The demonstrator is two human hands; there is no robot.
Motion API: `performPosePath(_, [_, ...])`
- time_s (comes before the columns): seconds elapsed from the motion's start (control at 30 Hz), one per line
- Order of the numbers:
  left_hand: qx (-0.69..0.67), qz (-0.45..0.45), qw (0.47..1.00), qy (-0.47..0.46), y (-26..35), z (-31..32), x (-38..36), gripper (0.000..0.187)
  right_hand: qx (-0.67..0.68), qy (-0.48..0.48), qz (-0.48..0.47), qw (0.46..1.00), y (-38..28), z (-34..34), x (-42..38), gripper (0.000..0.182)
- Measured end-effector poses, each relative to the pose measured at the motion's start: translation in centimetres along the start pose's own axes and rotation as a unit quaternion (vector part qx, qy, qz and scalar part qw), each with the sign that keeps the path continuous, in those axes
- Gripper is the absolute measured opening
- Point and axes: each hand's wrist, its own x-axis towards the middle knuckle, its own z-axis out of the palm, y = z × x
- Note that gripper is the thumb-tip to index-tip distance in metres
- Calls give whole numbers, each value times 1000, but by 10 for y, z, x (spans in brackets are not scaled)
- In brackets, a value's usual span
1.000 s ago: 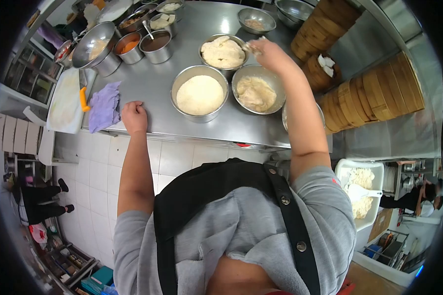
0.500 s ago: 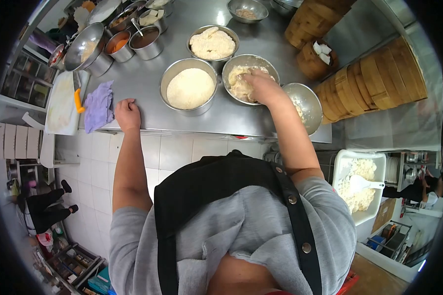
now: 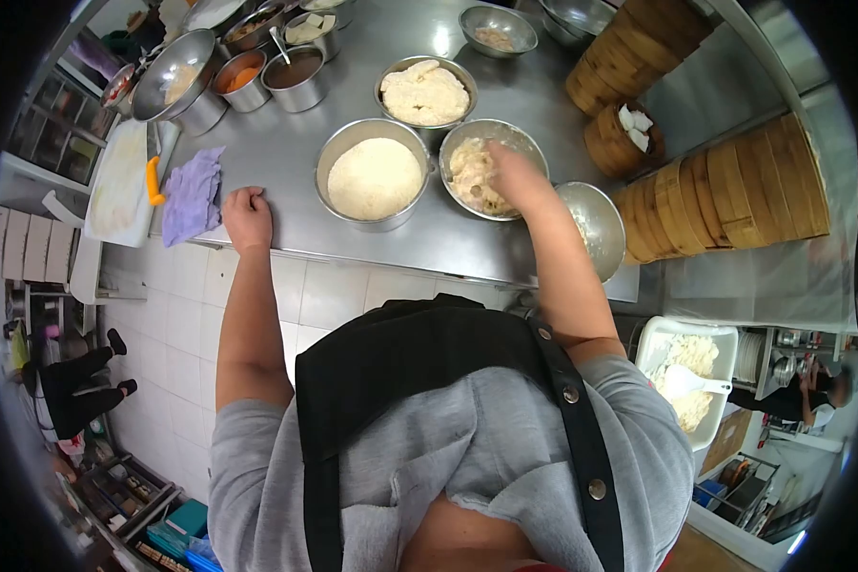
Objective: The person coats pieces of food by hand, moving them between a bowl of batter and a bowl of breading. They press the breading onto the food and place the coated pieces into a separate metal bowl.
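Observation:
My right hand (image 3: 515, 173), blurred by motion, is in a metal bowl (image 3: 519, 134) over a pale, wet, lumpy mixture (image 3: 469, 167); its fingertips are smeared. On the counter's front edge rests my left hand (image 3: 247, 217), fingers curled in and nothing seen in them. A purple cloth (image 3: 193, 195) lies just left of it. Between my hands stands a metal pot of pale crumbs (image 3: 375, 178). Behind, another bowl holds a coated, crumb-covered heap (image 3: 424, 92). To the right, a tilted metal bowl (image 3: 603, 229) sits partly behind my right forearm.
Bamboo steamers (image 3: 734, 191) are stacked at the right. A knife with an orange handle (image 3: 153, 181) lies on a white cutting board (image 3: 119, 186). Metal containers (image 3: 296, 93) crowd the back left. A white tub (image 3: 725, 405) stands low at right. Two people are farther off.
My right hand has shifted within the bowl and is now blurred, with more of the mixture showing. The view has tilted slightly. My left hand stays on the counter edge.

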Motion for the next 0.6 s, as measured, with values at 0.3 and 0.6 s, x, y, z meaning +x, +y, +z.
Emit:
performPosePath(0.3, [2,-25,1000,-14,6,-4,1,12,-101,47,-38,993,-14,-17,-28,41])
performPosePath(0.6, [-1,-18,1000,-18,3,-3,2,11,-219,26,94,971,-43,19,-5,36])
